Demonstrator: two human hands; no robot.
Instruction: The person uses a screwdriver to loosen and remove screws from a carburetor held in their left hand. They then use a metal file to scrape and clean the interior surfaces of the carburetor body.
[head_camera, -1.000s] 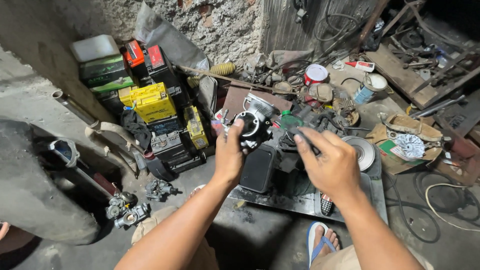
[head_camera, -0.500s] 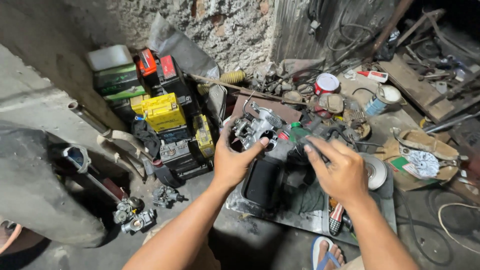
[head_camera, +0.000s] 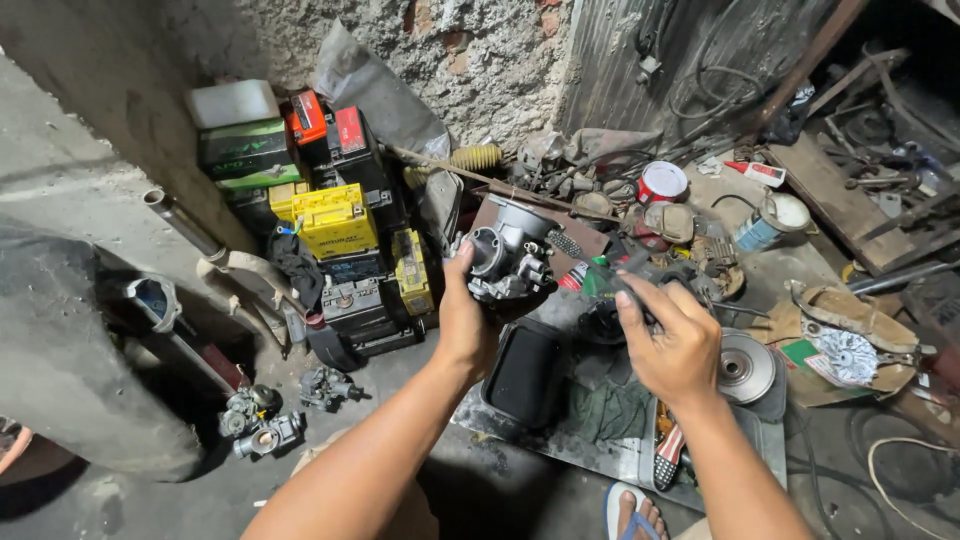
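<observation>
My left hand (head_camera: 466, 320) holds up a grey metal carburetor (head_camera: 508, 252), gripping its left side with the round intake facing me. My right hand (head_camera: 668, 340) is closed around the dark handle of a green-tipped tool (head_camera: 607, 277) whose tip points toward the carburetor's right side. Both hands hover over a metal sheet (head_camera: 600, 455) on the floor. On that sheet, under my hands, lie a black rubber piece (head_camera: 525, 375) and a dark green rag (head_camera: 610, 410).
A stack of batteries, one yellow (head_camera: 335, 218), stands at the left against the wall. Two more carburetors (head_camera: 262, 420) lie on the concrete floor. A round metal pulley (head_camera: 745, 368), tins (head_camera: 662, 182), scrap parts and cables crowd the right. My sandalled foot (head_camera: 632, 512) is below.
I have lifted the carburetor higher and turned it so its intake faces me. My right hand has closed on the tool and brought it up beside the carburetor.
</observation>
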